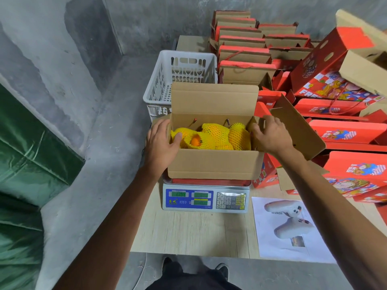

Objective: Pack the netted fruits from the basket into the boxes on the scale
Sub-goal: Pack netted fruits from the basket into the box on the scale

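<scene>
At the centre of the frame an open brown corrugated cardboard box (213,164) sits on the steel pan of a white electronic scale with a blue display panel (206,198), which rests on a pale wooden table (188,233). Inside the box lie several fruits wrapped in yellow foam netting (217,135), one showing bare orange skin through a gap.

The left hand (161,139) lies over the box's left edge, fingers fairly straight, thumb resting on the nearest netted fruit; it clamps nothing. The right hand (271,133) curls its fingers around the box's right side flap (254,124), gripping it.

Behind the box, in the upper middle, stands a white slotted plastic crate (167,80); the box hides most of its inside, so I cannot tell whether fruit remains there. Red printed gift boxes (345,130) are stacked along the right.

Risks from here, as I judge them: pressing on the rim or fruit would falsify the weight reading; tugging the flap could slide the box off-centre on the pan; folding flaps over a heaped fruit could bruise it.
</scene>
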The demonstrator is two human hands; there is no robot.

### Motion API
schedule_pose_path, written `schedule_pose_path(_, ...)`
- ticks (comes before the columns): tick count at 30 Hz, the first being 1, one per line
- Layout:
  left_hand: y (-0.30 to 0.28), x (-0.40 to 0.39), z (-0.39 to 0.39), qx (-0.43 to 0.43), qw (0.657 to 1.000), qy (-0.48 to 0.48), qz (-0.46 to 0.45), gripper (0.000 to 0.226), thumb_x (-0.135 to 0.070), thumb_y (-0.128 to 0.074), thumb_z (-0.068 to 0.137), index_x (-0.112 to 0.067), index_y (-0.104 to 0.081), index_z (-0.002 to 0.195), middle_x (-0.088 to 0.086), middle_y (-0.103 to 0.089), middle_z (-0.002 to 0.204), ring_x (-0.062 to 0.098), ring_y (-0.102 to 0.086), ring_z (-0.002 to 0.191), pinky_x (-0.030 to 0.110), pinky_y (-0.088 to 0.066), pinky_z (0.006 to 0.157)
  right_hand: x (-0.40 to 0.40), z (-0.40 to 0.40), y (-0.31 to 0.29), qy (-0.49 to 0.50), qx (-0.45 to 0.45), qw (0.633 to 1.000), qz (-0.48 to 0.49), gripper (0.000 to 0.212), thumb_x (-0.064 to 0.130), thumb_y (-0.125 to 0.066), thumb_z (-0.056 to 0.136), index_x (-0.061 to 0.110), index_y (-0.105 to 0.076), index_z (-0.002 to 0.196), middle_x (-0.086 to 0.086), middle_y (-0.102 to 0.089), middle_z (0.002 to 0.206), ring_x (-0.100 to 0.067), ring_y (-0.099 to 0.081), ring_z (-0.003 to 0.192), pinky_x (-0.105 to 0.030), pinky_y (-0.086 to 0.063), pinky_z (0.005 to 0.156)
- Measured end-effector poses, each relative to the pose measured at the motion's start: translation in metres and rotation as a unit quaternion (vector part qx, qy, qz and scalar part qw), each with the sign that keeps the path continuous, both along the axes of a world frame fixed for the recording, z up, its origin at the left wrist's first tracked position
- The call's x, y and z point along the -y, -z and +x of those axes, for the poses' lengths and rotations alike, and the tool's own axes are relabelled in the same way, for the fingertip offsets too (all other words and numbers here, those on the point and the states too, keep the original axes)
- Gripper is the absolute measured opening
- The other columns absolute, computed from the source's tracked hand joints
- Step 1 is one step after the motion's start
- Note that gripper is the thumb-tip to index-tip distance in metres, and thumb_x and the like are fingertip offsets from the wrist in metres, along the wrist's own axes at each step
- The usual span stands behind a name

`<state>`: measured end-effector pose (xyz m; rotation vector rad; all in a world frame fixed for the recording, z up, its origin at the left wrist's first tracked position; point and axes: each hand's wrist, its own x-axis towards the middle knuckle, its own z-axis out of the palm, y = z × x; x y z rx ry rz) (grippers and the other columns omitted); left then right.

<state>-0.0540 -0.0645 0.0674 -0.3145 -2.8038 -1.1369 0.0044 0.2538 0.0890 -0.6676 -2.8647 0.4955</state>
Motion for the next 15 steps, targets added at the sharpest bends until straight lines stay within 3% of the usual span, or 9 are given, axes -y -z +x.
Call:
schedule_pose_path(4, 0.009, 0.004, -0.008, 0.07, 0.994, -0.073, 0.048, 0.072, -0.065, -0.052, 0.096, -0.024, -0.039, 0.154, 0.0, -0.037, 0.161, 0.026, -0.034, 0.146, 0.052, -0.033, 0.117, -0.017, 0.011, 0.006, 0.066, -0.032, 0.994, -0.082, 0.052, 0.054, -0.043, 0.102, 0.008, -0.059, 0.12, -0.017, -0.067, 0.113, -0.037, -0.064, 0.101, -0.052, -0.055, 0.089)
schedule_pose_path(7, 0.013, 0.015, -0.014, 0.109, 0.97, -0.152, 0.154, 0.07, -0.065, -0.058, 0.092, -0.02, -0.044, 0.144, 0.0, -0.055, 0.138, 0.025, -0.054, 0.127, 0.041, -0.051, 0.096, -0.036, 0.017, 0.007, 0.122, -0.072, 0.959, -0.245, 0.042, 0.047, -0.053, 0.102, 0.009, -0.07, 0.106, -0.01, -0.072, 0.094, -0.024, -0.067, 0.079, -0.036, -0.057, 0.071)
schedule_pose_path(9, 0.015, 0.021, -0.013, 0.079, 0.963, -0.181, 0.182, 0.048, -0.056, -0.062, 0.094, -0.016, -0.058, 0.121, -0.013, -0.062, 0.101, 0.022, -0.063, 0.102, 0.025, -0.046, 0.068, -0.039, 0.021, 0.002, 0.159, -0.121, 0.884, -0.423, 0.027, 0.034, -0.059, 0.102, 0.011, -0.074, 0.102, -0.008, -0.071, 0.087, -0.018, -0.064, 0.072, -0.027, -0.052, 0.06)
schedule_pose_path(11, 0.016, 0.025, -0.011, 0.025, 0.969, -0.182, 0.164, 0.027, -0.044, -0.064, 0.096, -0.017, -0.064, 0.099, -0.017, -0.059, 0.081, 0.02, -0.064, 0.088, 0.019, -0.038, 0.058, -0.034, 0.026, -0.002, 0.161, -0.144, 0.798, -0.563, 0.022, 0.029, -0.059, 0.102, 0.014, -0.073, 0.109, -0.009, -0.075, 0.097, -0.02, -0.07, 0.08, -0.028, -0.056, 0.064)
schedule_pose_path(12, 0.017, 0.024, -0.01, 0.009, 0.968, -0.182, 0.172, 0.023, -0.039, -0.065, 0.096, -0.015, -0.067, 0.098, -0.014, -0.063, 0.083, 0.019, -0.065, 0.089, 0.018, -0.039, 0.059, -0.031, 0.028, -0.004, 0.147, -0.15, 0.757, -0.619, 0.023, 0.031, -0.057, 0.102, 0.017, -0.072, 0.113, -0.008, -0.077, 0.104, -0.02, -0.074, 0.085, -0.029, -0.059, 0.068)
schedule_pose_path(15, 0.007, 0.018, -0.01, 0.014, 0.935, -0.203, 0.291, 0.034, -0.03, -0.069, 0.091, -0.015, -0.07, 0.122, -0.007, -0.07, 0.111, 0.011, -0.066, 0.102, 0.012, -0.049, 0.072, -0.027, 0.032, -0.006, 0.103, -0.199, 0.61, -0.761, 0.042, 0.045, -0.05, 0.103, 0.019, -0.067, 0.132, -0.008, -0.072, 0.126, -0.022, -0.073, 0.105, -0.036, -0.057, 0.091)
